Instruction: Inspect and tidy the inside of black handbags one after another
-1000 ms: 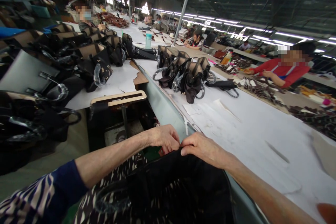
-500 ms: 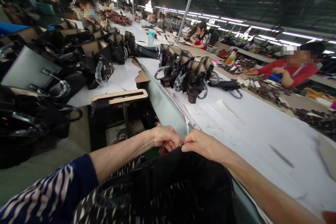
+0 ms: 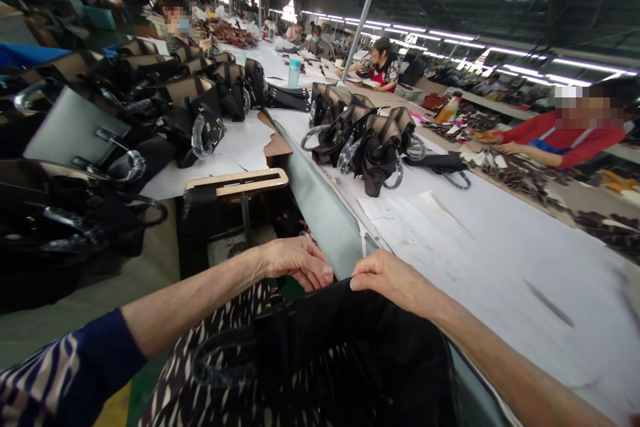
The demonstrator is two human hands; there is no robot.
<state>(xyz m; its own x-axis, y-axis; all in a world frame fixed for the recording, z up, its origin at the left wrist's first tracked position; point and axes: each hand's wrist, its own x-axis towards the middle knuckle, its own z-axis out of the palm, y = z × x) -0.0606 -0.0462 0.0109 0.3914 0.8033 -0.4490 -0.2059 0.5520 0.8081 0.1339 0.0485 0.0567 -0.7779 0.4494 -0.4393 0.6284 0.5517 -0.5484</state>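
Note:
A black handbag [image 3: 320,320] lies across my lap, with its rim toward the table and its plastic-wrapped handle [image 3: 223,363] hanging on the left. My right hand [image 3: 387,280] pinches the rim between thumb and fingers. Just left of it, my left hand [image 3: 303,263] is closed with its fingertips at the same rim, and its lower fingers curl behind the edge. The hand hides whatever else may be in its fingers. The bag's lower part is dark and hard to make out.
Several black handbags [image 3: 377,147] stand on the white tabletop [image 3: 450,247], and more [image 3: 200,127] crowd the left side. A framed slot [image 3: 237,181] sits ahead of a gap between tables. A turquoise bottle [image 3: 294,73] stands farther back. A red-sleeved co-worker [image 3: 575,133] works at right.
My left hand has shifted left, away from the right hand, widening the space between them. A red thing under my left hand no longer shows. My right hand keeps its pinch.

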